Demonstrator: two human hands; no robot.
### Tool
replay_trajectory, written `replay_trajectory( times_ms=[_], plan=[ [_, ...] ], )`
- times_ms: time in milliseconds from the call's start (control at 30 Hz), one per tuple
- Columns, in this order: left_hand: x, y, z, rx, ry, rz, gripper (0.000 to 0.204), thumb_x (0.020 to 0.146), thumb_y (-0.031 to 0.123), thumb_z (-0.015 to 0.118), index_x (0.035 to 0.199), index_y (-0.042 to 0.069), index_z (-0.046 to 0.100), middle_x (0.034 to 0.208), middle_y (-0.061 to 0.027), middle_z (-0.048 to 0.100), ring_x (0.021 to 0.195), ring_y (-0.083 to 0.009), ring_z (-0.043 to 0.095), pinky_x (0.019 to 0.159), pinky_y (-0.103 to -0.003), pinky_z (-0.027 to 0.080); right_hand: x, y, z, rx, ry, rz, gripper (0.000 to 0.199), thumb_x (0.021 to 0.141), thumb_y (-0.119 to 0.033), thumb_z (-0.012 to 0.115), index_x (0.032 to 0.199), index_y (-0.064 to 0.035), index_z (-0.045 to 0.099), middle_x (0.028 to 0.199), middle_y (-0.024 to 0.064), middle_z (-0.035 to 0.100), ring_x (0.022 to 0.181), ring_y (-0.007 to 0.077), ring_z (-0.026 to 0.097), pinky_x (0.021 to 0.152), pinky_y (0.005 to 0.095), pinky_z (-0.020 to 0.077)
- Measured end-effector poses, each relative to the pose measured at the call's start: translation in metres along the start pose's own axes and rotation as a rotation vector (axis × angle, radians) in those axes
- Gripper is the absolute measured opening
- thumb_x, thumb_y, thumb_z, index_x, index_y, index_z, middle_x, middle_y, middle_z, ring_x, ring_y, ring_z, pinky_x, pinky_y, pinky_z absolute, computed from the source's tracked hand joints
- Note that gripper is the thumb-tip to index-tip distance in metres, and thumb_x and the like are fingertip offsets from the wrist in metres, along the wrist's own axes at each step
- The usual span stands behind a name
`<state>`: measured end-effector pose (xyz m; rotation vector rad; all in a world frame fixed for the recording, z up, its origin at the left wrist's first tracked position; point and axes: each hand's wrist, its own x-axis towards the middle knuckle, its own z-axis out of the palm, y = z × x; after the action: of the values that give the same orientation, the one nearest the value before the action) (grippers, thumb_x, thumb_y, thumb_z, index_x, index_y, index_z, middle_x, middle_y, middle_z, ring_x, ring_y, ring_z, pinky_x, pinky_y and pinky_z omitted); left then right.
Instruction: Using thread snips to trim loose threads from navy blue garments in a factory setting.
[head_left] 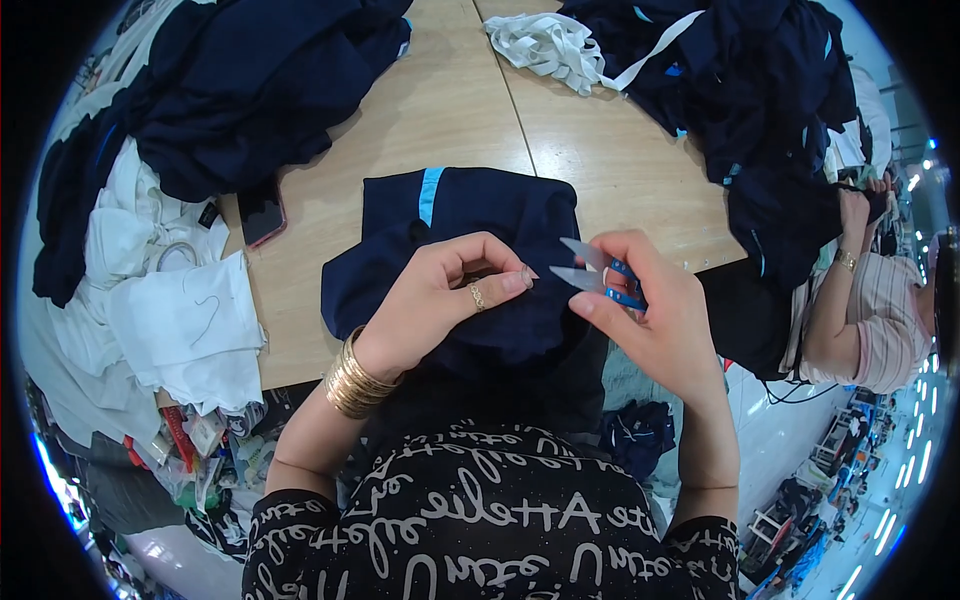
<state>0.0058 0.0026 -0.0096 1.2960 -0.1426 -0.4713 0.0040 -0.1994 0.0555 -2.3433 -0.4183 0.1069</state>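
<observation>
Scissors (pixel 588 279) are clasped in the right hand (pixel 660 308), blades parted, above navy cloth (pixel 390 208) on the table (pixel 650 195). In the left hand (pixel 440 288), fingertips are pressed together; anything pinched cannot be told. Partly hidden, the cloth is neighboured by phone (pixel 262 214), white fabric (pixel 190 305), tape (pixel 545 52) and navy heaps (pixel 245 85).

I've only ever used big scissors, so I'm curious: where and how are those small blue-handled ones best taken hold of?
Probably by the blue handles, coming from the person's right, where the right hand already holds the scissors. The blades stand open with their tips pointing left, toward the left hand, so the handle end looks the safer side.
</observation>
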Motion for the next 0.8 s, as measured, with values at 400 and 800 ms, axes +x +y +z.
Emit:
replay_trajectory(
  times_ms=[400, 800],
  plan=[
    [0.0033, 0.0022, 0.0006, -0.032, -0.023, -0.075, 0.013, 0.082, 0.015, 0.061, 0.086, 0.003, 0.060, 0.090, -0.0041, 0.062, 0.081, -0.0061, 0.052, 0.079, -0.020, 0.041, -0.0002, 0.0049, 0.0031, -0.269, -0.098, -0.213, 0.024, 0.078, -0.029, 0.063, 0.076, -0.0070, 0.054, 0.060, 0.0051, 0.053, 0.052, 0.0219, 0.054, 0.046, 0.0316, 0.0383],
    [0.0034, -0.0046, -0.0024, -0.009, -0.039, -0.054, 0.017, 0.084, 0.017, 0.060, 0.091, 0.001, 0.059, 0.087, -0.0013, 0.061, 0.080, -0.0045, 0.054, 0.075, -0.019, 0.042, 0.0005, 0.0109, 0.0005, -0.163, -0.122, -0.090, 0.029, 0.074, -0.033, 0.067, 0.084, -0.0080, 0.055, 0.062, 0.0052, 0.053, 0.051, 0.0200, 0.052, 0.047, 0.0289, 0.0398]
  ],
)
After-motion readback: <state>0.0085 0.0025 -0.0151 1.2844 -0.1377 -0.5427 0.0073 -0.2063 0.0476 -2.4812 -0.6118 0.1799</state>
